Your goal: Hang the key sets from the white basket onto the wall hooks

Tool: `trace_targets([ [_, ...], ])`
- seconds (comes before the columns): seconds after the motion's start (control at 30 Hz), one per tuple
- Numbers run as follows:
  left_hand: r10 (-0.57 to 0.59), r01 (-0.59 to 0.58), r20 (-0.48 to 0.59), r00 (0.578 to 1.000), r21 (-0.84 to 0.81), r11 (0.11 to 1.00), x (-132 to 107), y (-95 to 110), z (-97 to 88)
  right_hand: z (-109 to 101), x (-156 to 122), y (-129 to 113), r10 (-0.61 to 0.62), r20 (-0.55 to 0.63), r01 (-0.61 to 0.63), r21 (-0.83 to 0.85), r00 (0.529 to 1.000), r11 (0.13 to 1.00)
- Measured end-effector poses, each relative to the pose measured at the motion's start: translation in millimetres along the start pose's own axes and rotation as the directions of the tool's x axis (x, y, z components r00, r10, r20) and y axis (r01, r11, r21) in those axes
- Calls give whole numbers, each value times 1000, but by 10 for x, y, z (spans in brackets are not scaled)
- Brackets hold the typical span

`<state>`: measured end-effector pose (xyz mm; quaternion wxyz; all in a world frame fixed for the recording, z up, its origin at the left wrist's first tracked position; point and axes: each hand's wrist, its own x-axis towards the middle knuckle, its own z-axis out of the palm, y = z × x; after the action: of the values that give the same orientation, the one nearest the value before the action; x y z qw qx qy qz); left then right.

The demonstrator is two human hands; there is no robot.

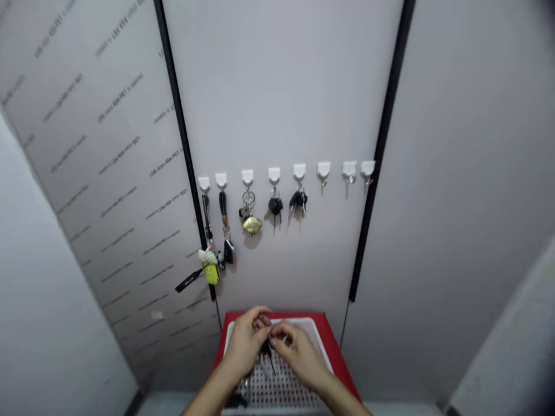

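Observation:
My left hand (pixel 247 341) and my right hand (pixel 299 355) meet above a red tray (pixel 277 316) with a white perforated liner (pixel 277 388). Their fingertips pinch a small bunch of black-handled keys (pixel 267 349) between them, and the fingers hide its ring. Several dark items lie on the liner near my left wrist, too shadowed to name.
Ahead, a row of white adhesive hooks (pixel 286 171) runs along the wall (pixel 277 86). Key bunches hang from several, including a brass fob (pixel 252 225) and a yellow-green fob (pixel 211 273). Printed grey sheeting (pixel 108 162) and black trim strips (pixel 381 144) flank the wall.

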<state>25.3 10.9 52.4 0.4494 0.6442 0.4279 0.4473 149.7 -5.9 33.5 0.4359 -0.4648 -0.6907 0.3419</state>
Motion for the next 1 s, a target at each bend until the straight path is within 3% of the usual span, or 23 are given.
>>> trace_targets([
  [0.13,-96,66,-82,992,-312,948,176,184,187,-88,7,18,-20,-43,26,140,999,990],
  [0.3,-246,63,-185,951,-665,744,269,243,381,-73,10,197,216,-25,-181,460,976,869],
  [0.43,-303,31,-201,932,-787,616,260,209,403,-215,20,173,306,-64,-223,547,950,807],
  [0.57,-297,51,-158,942,-805,591,201,244,387,-421,56,-23,326,-138,-198,560,935,804],
  [0.73,-265,113,-98,959,-728,676,142,283,376,-592,143,-305,244,-157,-159,419,957,894],
  [0.87,-285,263,51,957,-570,779,114,278,348,-632,190,-419,249,-125,-194,343,960,919],
  [1.0,-261,339,218,940,-534,775,86,241,340,-587,204,-418,255,-47,-226,333,966,915],
])
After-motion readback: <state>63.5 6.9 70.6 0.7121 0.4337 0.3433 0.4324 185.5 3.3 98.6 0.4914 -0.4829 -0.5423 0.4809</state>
